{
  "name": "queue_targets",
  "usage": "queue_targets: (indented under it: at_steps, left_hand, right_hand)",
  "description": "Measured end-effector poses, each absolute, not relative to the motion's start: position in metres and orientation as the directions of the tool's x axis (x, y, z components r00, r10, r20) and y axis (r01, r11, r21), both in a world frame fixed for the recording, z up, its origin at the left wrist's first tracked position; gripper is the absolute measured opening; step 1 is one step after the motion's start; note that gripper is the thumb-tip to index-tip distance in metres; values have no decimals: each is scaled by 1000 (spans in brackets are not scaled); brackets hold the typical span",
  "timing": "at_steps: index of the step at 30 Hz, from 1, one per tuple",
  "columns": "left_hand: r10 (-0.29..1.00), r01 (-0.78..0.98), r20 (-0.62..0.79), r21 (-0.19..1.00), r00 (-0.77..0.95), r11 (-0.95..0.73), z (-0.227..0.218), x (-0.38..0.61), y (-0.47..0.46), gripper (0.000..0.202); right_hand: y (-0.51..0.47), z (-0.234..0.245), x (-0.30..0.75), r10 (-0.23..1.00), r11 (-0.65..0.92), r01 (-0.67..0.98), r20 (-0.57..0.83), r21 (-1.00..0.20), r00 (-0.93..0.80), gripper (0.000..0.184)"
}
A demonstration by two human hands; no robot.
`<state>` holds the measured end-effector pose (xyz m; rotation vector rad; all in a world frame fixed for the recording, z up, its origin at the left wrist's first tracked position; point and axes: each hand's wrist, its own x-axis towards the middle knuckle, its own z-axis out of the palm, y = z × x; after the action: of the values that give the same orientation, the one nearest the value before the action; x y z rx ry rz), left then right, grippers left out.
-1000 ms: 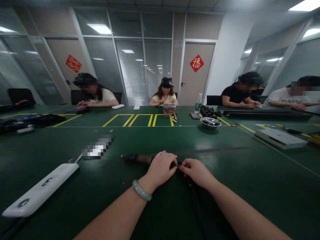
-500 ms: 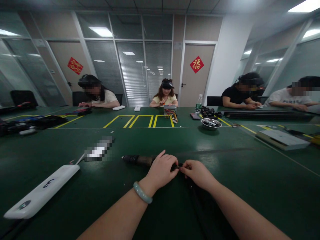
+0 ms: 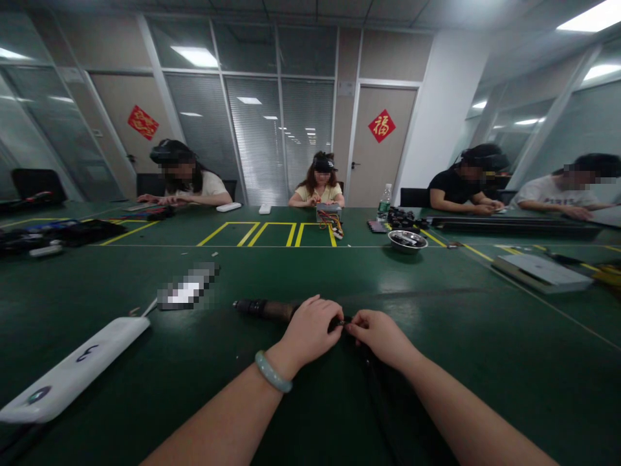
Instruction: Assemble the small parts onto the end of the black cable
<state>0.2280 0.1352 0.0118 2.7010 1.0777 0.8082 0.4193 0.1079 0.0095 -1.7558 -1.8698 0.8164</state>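
Note:
A dark cylindrical tool point(image 3: 264, 309) lies on the green table point(image 3: 485, 349) in front of me, its left end sticking out past my left hand. My left hand point(image 3: 310, 330) is closed over the tool's right part; a pale green bangle sits on that wrist. My right hand point(image 3: 381, 334) pinches a small dark piece right at the left hand's fingertips. What the fingers grip is too small to name. A black strap or cable point(image 3: 383, 401) runs from the hands toward me.
A white oblong device point(image 3: 72, 375) lies at the left, a blurred item point(image 3: 187, 289) beyond it. A metal bowl point(image 3: 408, 239), a water bottle point(image 3: 384, 202), and a flat grey box point(image 3: 543, 270) sit farther off. Several other people work along the far and right sides.
Both hands stay pinched together at the same spot. The view has shifted slightly; nothing was picked up or let go.

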Motion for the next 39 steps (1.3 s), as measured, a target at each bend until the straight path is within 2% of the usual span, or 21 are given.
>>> queue_targets:
  at_steps: [7, 13, 20, 26, 39]
  left_hand:
    - [661, 599, 439, 292, 609, -746, 14, 227, 133, 18]
    - [661, 614, 428, 265, 616, -744, 16, 228, 132, 10]
    - [690, 630, 427, 298, 584, -717, 17, 227, 131, 17]
    - [679, 625, 415, 280, 606, -729, 16, 228, 133, 9]
    - [675, 633, 408, 256, 614, -731, 18, 227, 132, 10]
  right_hand:
    - [109, 9, 419, 992, 15, 717, -80, -697, -99, 23]
    - [109, 11, 418, 993, 16, 725, -73, -688, -92, 22]
    - [109, 10, 419, 992, 15, 717, -81, -697, -99, 22]
    - [110, 7, 419, 993, 18, 722, -74, -691, -96, 23]
    - [110, 10, 419, 992, 11, 724, -86, -689, -96, 22]
